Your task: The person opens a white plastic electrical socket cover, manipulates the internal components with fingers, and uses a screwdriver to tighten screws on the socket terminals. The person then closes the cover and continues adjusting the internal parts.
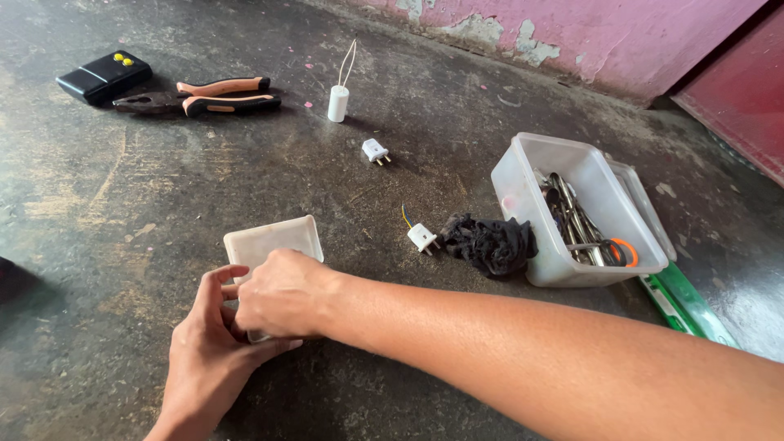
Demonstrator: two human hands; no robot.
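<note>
Head view shows the left hand (214,343) and right hand (282,296) both gripping a small translucent plastic box (273,238) on the concrete floor (122,204).

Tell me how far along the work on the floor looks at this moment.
Early. Laid out: pliers, two white plugs, a white cylinder and an open tool tub. In hand: both the left hand and right hand grip a small white square box. The plugs and pliers lie untouched.
</note>
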